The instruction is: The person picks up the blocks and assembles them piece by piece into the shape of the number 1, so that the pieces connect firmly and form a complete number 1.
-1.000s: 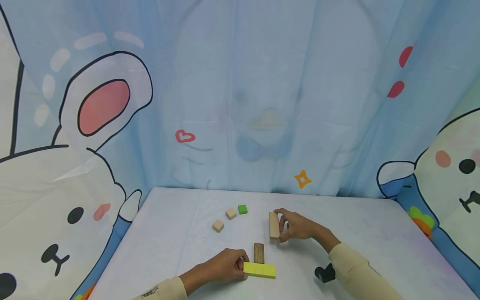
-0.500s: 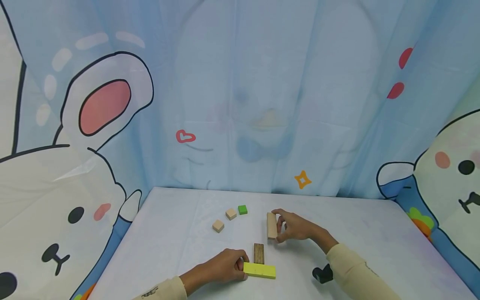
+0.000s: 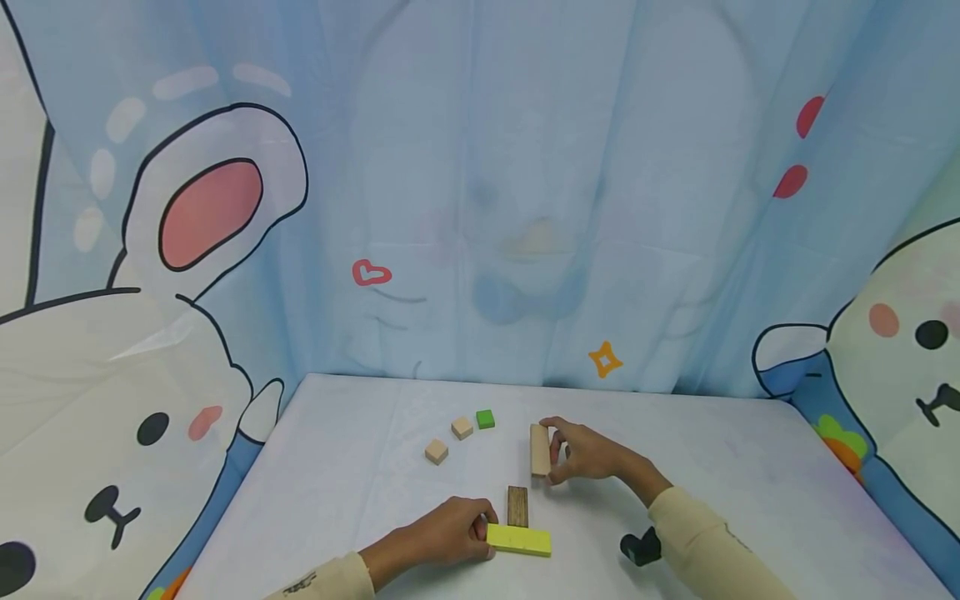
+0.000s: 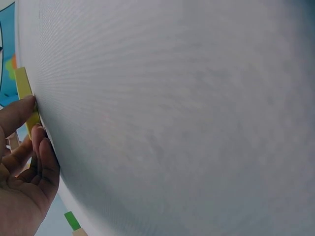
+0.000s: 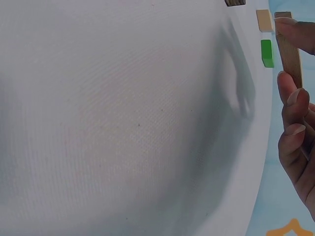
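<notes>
White table (image 3: 712, 467) (left fingers (image 3: 477, 505) pinch a yellow block (image 3: 521, 541)), blue cartoon curtain (image 3: 540, 150) behind.

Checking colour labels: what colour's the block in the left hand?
The block in the left hand is plain yellow; head view shows it best.

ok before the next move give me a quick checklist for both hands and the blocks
1. Right hand pinches the long pale wooden block: ok.
2. Left hand grips the yellow block at its left end: ok.
3. Yellow block touching the dark brown wooden block: cannot tell.
4. Pale block lined up with the brown one: not ok, slightly right in the head view.
5. Green cube, nearer pale cube, farther pale cube clear of both hands: ok.
</notes>
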`<state>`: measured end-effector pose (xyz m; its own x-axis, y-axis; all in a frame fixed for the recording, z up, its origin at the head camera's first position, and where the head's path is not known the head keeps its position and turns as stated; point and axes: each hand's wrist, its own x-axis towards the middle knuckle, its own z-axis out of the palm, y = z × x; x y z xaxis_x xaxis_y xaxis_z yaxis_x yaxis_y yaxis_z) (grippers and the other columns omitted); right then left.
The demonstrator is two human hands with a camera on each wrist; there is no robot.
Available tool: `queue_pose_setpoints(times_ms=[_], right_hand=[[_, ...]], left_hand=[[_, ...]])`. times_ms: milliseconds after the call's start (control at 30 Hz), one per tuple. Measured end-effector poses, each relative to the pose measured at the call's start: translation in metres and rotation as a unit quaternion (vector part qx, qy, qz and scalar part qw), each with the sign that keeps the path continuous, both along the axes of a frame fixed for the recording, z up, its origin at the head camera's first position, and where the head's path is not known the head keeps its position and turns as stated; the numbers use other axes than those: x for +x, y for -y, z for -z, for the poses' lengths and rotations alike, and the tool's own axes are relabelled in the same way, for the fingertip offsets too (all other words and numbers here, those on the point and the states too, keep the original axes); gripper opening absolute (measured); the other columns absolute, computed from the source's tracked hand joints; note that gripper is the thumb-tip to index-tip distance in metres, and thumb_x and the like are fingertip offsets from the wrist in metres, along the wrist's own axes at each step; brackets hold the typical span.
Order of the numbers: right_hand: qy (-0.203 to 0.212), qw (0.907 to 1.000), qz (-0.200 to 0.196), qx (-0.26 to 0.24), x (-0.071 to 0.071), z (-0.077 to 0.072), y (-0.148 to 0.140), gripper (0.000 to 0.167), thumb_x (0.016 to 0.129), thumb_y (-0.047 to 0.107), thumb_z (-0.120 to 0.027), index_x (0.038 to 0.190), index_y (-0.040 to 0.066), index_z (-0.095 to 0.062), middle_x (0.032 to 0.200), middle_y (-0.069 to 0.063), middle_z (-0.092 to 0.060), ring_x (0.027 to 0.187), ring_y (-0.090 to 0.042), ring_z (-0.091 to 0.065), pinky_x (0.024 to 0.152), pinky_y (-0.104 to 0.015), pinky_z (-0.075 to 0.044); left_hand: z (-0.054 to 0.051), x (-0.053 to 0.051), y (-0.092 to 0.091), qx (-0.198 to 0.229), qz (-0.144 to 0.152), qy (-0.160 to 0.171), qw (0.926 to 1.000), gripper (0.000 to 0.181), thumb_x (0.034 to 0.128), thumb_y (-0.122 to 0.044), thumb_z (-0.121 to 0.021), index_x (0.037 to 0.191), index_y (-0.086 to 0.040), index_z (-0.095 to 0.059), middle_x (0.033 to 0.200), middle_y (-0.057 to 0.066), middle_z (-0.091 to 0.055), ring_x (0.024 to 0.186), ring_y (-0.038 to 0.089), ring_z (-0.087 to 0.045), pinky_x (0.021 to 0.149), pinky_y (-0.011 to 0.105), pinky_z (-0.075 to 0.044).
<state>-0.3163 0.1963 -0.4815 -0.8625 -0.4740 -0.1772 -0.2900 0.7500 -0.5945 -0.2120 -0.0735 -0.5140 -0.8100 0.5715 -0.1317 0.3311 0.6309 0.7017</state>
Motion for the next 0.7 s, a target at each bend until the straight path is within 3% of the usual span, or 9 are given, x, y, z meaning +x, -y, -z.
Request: queue_pose_setpoints(times_ms=[300,700], right_hand=[[0.0,1.0,0.0,-0.001,0.0,0.002,0.004,0.095,0.071,0.026,-0.091,0.147,0.003,-0.038,0.091,0.004,-0.059,0.085,-0.016,-0.053,0.075,-0.035,-0.045],[0.003,1.0,-0.005,0.0,0.0,-0.001,0.012,0.095,0.072,0.026,-0.09,0.148,0.003,-0.037,0.091,0.004,-0.06,0.083,-0.015,-0.054,0.074,-0.034,-0.046]], left_hand=[[0.0,0.0,0.0,0.0,0.006,-0.008,1.0,0.026,0.0836,-0.012,-0.081,0.106,-0.013,-0.068,0.074,-0.013,-0.056,0.065,-0.002,-0.05,0.064,0.016,-0.045],[0.0,-0.002,0.001,0.002,0.002,0.006,1.0,0.026,0.0838,-0.013,-0.081,0.107,-0.014,-0.067,0.075,-0.012,-0.056,0.066,-0.001,-0.051,0.064,0.016,-0.045]])
